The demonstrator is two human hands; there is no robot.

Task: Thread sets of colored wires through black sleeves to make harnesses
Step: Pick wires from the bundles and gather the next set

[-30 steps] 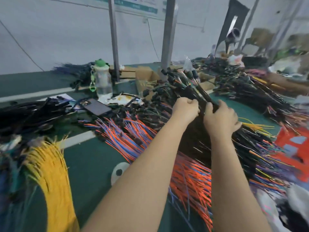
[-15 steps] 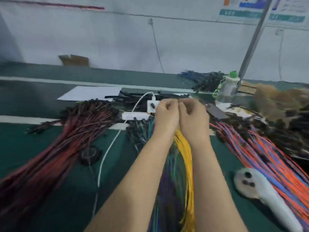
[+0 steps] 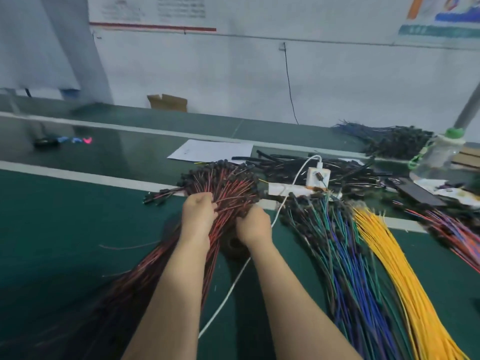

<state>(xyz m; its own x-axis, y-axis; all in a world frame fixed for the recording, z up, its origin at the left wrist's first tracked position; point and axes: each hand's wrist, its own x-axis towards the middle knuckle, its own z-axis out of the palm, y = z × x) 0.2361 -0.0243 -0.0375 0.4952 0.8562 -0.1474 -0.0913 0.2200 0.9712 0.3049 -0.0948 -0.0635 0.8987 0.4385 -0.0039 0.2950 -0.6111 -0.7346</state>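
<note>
A big bundle of red and black wires (image 3: 228, 188) with black end plugs fans out over the green table. My left hand (image 3: 198, 216) reaches into the bundle, fingers curled around some of its red wires. My right hand (image 3: 253, 226) is just to the right, fingers curled at the bundle's edge near the black plugs. To the right lie a bundle of blue and green wires (image 3: 340, 245) and a bundle of yellow wires (image 3: 394, 258). A pile of black sleeves (image 3: 293, 165) sits behind them.
A white power strip (image 3: 318, 178) with a white cable (image 3: 233, 287) running toward me lies between the bundles. A sheet of paper (image 3: 210, 150), a water bottle with a green cap (image 3: 441, 154), a phone (image 3: 418, 193) and a roll of black tape (image 3: 233, 246) are also on the table.
My view and both hands swung left, from the orange and blue pile, past the yellow wires, to the red and black bundle, where my fingers now dig into its wires.
</note>
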